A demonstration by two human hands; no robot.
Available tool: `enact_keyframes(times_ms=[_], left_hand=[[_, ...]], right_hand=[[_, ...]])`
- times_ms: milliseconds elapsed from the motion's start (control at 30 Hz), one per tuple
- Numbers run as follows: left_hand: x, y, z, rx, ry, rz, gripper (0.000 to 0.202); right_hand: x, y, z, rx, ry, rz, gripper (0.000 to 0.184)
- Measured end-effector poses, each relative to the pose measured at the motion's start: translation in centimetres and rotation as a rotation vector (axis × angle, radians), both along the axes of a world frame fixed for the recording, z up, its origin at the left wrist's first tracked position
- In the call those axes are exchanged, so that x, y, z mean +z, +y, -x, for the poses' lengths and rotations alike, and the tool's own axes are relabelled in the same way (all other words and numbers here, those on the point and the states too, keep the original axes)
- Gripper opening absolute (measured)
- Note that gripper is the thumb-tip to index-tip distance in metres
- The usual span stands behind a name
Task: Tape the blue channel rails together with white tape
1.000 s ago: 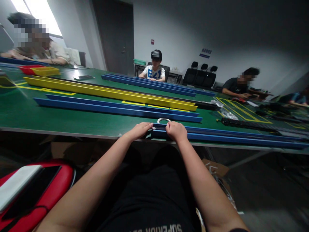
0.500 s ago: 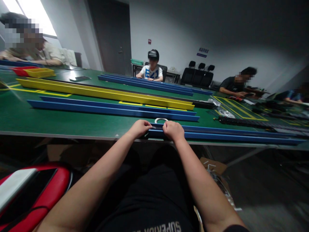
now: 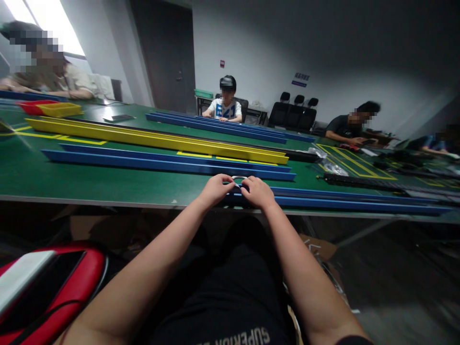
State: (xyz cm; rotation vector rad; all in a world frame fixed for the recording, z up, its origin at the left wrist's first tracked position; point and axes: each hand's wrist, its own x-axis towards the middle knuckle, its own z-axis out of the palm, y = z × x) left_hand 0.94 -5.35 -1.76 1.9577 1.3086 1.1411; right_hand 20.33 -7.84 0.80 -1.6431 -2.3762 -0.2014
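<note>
My left hand (image 3: 214, 189) and my right hand (image 3: 257, 191) meet at the near end of a long blue rail (image 3: 345, 203) that lies along the front edge of the green table (image 3: 89, 179). Between them sits a small white ring, like a tape roll (image 3: 239, 178), mostly covered by my fingers. Both hands have their fingers curled in on the ring from either side, fingertips nearly touching. My forearms reach up from my lap.
Two more blue rails (image 3: 168, 164) and a yellow rail (image 3: 158, 139) lie further back. A black rail (image 3: 362, 181) lies to the right. Red and yellow bins (image 3: 53, 108) stand far left. Other people sit around the table. A red bag (image 3: 46, 282) is by my left knee.
Both hands have slid forward from the rail's end onto the white ring, which showed clear behind them before and is now mostly covered by my fingers.
</note>
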Motion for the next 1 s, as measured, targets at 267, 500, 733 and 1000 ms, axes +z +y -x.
enact_keyframes(times_ms=[267, 500, 733, 1000], left_hand=[[0.7, -0.7, -1.8, 0.019, 0.192, -0.177, 0.024], [1.1, -1.6, -2.3, -0.016, 0.439, -0.266, 0.038], [0.3, -1.9, -3.6, 0.02, 0.699, -0.28, 0.067], [0.1, -2.1, -3.8, 0.111, 0.797, -0.334, 0.065]], right_hand=[[0.1, 0.2, -0.9, 0.076, 0.11, -0.014, 0.034], [-0.6, 1.7, -1.7, 0.056, 0.174, 0.017, 0.035], [-0.7, 2.6, -1.7, -0.005, 0.225, 0.077, 0.039], [-1.0, 1.0, -1.1, -0.127, 0.131, -0.077, 0.039]])
